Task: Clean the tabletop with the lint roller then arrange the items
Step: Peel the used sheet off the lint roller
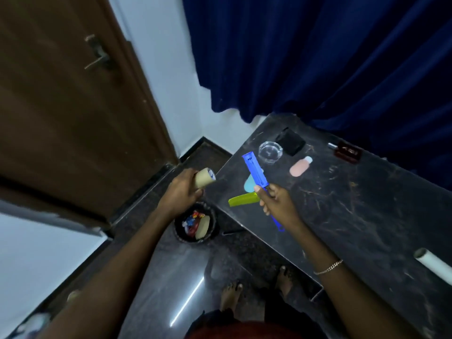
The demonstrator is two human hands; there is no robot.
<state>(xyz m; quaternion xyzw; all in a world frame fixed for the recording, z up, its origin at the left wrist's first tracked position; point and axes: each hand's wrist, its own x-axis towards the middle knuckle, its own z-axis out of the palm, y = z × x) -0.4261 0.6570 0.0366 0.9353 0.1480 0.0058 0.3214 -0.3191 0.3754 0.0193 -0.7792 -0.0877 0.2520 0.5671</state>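
The left hand (182,189) was closed around a bare cardboard tube (205,177) above the bin (195,222), and the right hand (275,200) gripped the blue lint roller handle (255,172), its spindle empty, over the table's (367,216) near corner. Judging by this, a refill was under way and the cleaning unfinished, with comb (242,199), ashtray (270,151) and bottle (300,166) not yet arranged. At the right edge a white roll (431,263) was cut off, and dim light hid any lint.
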